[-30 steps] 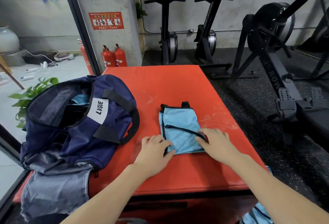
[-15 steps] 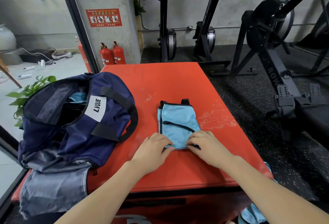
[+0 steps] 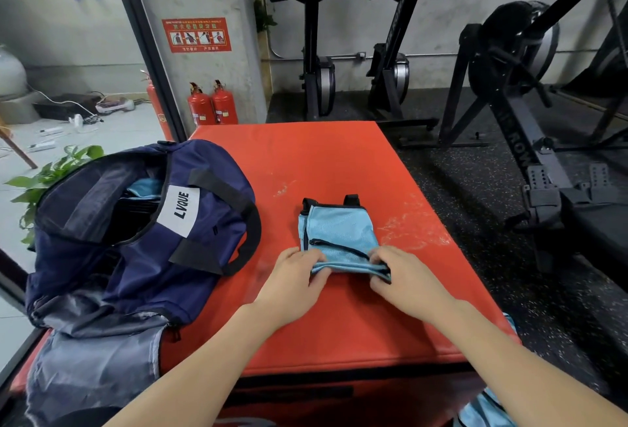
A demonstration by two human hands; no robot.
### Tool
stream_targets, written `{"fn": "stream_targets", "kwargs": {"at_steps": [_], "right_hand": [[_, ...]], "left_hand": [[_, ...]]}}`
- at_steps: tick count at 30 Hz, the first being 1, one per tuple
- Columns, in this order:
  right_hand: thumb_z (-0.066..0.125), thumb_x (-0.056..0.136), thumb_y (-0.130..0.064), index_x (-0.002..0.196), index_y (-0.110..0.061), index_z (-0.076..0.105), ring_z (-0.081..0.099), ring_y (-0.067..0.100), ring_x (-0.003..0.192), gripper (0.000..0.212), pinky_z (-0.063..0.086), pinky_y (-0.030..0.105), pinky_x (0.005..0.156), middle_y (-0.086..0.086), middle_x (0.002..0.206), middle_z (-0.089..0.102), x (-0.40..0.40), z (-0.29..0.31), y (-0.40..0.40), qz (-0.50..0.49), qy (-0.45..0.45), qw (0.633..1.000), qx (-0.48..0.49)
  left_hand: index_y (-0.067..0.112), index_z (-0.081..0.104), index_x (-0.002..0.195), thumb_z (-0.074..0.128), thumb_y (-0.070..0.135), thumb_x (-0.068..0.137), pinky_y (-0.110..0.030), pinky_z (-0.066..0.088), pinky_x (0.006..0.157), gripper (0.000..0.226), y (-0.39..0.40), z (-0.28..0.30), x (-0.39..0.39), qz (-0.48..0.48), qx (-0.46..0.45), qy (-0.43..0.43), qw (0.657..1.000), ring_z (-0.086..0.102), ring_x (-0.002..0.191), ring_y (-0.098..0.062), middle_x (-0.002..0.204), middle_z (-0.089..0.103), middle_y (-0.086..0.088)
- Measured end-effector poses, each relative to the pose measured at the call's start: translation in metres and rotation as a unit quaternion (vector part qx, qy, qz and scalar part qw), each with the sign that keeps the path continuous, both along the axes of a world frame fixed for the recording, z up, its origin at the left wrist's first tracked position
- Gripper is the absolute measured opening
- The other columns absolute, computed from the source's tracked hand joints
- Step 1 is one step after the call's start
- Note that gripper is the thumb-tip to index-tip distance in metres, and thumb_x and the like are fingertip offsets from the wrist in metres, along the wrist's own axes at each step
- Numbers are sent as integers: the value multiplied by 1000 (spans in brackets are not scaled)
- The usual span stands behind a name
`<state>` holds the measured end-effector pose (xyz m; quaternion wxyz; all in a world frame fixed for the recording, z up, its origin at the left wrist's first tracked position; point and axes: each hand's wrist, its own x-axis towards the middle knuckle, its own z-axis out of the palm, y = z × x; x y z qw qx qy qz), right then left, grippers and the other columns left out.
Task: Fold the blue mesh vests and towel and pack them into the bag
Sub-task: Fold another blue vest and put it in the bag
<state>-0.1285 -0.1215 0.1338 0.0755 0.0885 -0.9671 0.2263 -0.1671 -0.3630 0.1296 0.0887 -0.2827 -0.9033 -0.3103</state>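
Observation:
A folded light-blue mesh vest (image 3: 339,233) with black trim lies in the middle of the red padded box (image 3: 306,161). My left hand (image 3: 292,280) pinches its near-left corner, and my right hand (image 3: 404,277) pinches its near-right corner. The near edge is lifted slightly off the box between them. The navy duffel bag (image 3: 136,233) sits open to the left, with blue fabric (image 3: 146,187) showing inside. More light-blue fabric (image 3: 486,406) hangs below the box at lower right.
Rowing machines (image 3: 530,141) and upright gym machines (image 3: 316,63) stand behind and to the right on black rubber floor. Two red fire extinguishers (image 3: 212,105) stand by a concrete pillar. A green plant (image 3: 44,178) sits left of the bag.
Both hands slid from lying on the vest down to its near edge, took hold of the two corners and raised that edge a little.

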Motion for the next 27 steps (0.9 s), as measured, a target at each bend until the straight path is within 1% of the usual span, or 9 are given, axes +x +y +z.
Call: {"fn": "stream_targets", "kwargs": {"at_steps": [3,6,9,11,14,17,19,22,27], "right_hand": [[55,71,-40,83,-31,53,53,9,61,15,44,33,62,-9,66,59,2,13,4,-32,-6,994,-100],[59,75,-24,75,-26,55,41,5,57,4,36,29,57,-2,61,52,3,22,4,-33,-6,978,-208],[62,81,-10,76,-26,61,40,3,55,17,32,19,54,-11,59,52,0,25,2,-59,-16,969,-240],[64,82,-14,81,-29,64,46,4,55,15,38,20,56,-13,62,60,-5,21,1,-83,-21,966,-243],[68,88,-23,92,-31,65,60,6,70,9,47,24,67,-10,80,70,-12,12,0,-104,-38,963,-246],[69,90,-30,94,-33,64,60,2,70,7,45,18,64,-12,87,68,-17,5,-1,-109,-23,968,-226],[67,90,-37,91,-35,64,58,5,69,3,48,26,65,-14,85,66,-21,1,-1,-121,-6,974,-191],[60,91,-50,90,-37,64,58,10,80,13,49,35,72,-14,88,61,-25,-2,0,-153,-16,982,-112],[56,92,-57,94,-38,65,59,15,90,21,48,36,78,-13,93,61,-30,-3,1,-170,-54,980,-88]], "left_hand": [[29,57,98,56,41,97,-29,38,66,12,2,8,4,19,42,-27,999,46,67,-10,63,54,8],[33,60,96,60,42,94,-29,42,59,9,7,15,8,58,99,-37,993,46,54,-11,56,52,11],[31,62,92,64,36,93,-28,43,60,6,13,17,10,70,150,-53,985,50,57,-9,62,57,10],[32,63,90,66,34,91,-26,43,60,4,15,16,7,88,164,-71,980,50,58,-7,64,59,10],[38,61,91,66,35,89,-30,49,67,6,16,14,0,129,129,-88,979,57,68,-5,70,62,16],[39,60,95,63,38,91,-32,49,76,6,17,14,-2,167,76,-81,980,57,81,-4,85,63,20],[39,59,99,60,39,92,-31,46,77,6,17,13,-3,184,54,-71,979,55,86,-5,94,60,20],[36,61,103,61,37,93,-30,43,75,10,17,9,-8,197,32,-59,978,52,94,-7,98,55,18],[29,70,102,67,20,89,-31,37,86,16,18,0,-21,132,2,49,990,46,106,-11,106,59,16]]}}
